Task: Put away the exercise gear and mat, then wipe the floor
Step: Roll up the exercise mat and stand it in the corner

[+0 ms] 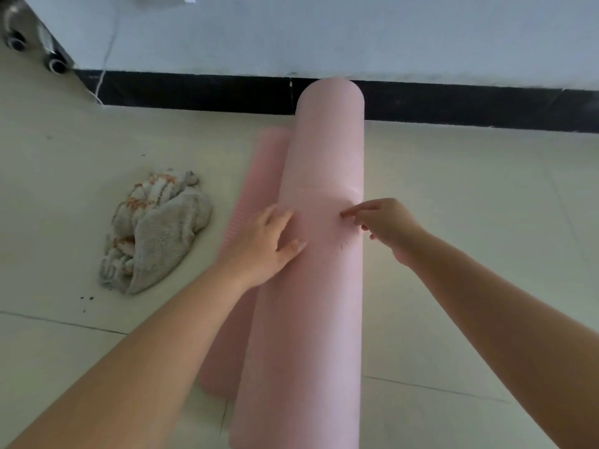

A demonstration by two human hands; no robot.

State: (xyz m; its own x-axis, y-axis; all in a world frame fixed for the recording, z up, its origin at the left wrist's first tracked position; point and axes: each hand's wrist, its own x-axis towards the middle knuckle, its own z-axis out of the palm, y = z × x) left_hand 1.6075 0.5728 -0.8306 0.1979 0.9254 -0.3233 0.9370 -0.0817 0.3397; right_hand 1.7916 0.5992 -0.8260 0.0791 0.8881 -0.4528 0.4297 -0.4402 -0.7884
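Lying lengthwise on the pale tiled floor (pixel 453 196), the pink foam exercise mat (pixel 321 286) is almost fully rolled into a thick tube, its far end close to the black skirting strip (pixel 194 90) at the foot of the grey wall (pixel 324 30). A narrow ribbed flap of the mat is unrolled, flat on the floor along the tube's left side. The person's left hand (pixel 264 246) rests flat on the left flank of the roll, fingers straight and spread, gripping nothing. The right hand (pixel 384 222) touches the top right of the roll with loosely bent fingertips; whether it pinches the foam cannot be told.

The mat looks light, soft and springy, so it will probably try to uncurl if released. Pressing evenly near the middle, then clasping round the whole tube, seems the safest hold.

Left of the mat, well apart from it, lies a crumpled grey towel with orange checks (pixel 155 231), likely meant for wiping. Dark crumbs (pixel 87 299) speckle the floor near it. Shiny metal dumbbells (pixel 32 43) sit in the far left corner. Nothing blocks the roll.
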